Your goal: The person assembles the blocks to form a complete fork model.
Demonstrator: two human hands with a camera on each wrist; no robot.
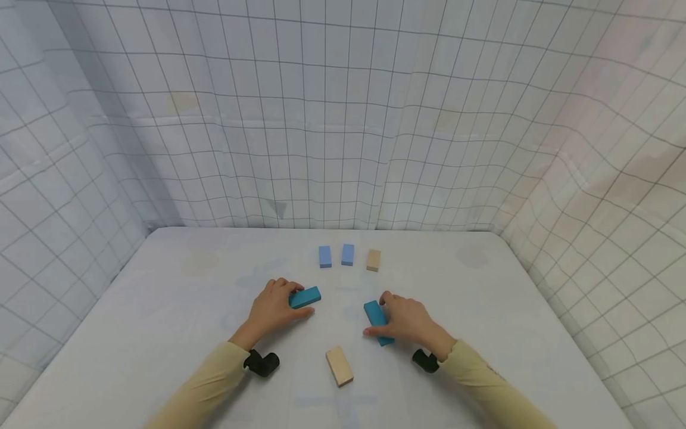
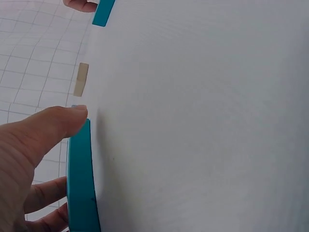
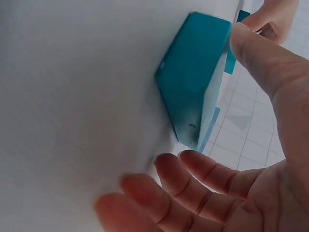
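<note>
My left hand is at a teal block lying on the white table. Its fingers reach along the block's far side, while the thumb is held out by the near side; in the left wrist view the thumb appears beside one end of that block. Over a second teal block, my right hand spreads its thumb and fingers. The right wrist view has those fingers apart from the block, whose lower edge meets the table. Whether the right thumb touches it, I cannot tell.
A light wooden block lies nearer me, between the forearms. Farther back stand two blue blocks, one left and one right, beside a tan block. Grid-patterned white curtains enclose the table at the back and sides.
</note>
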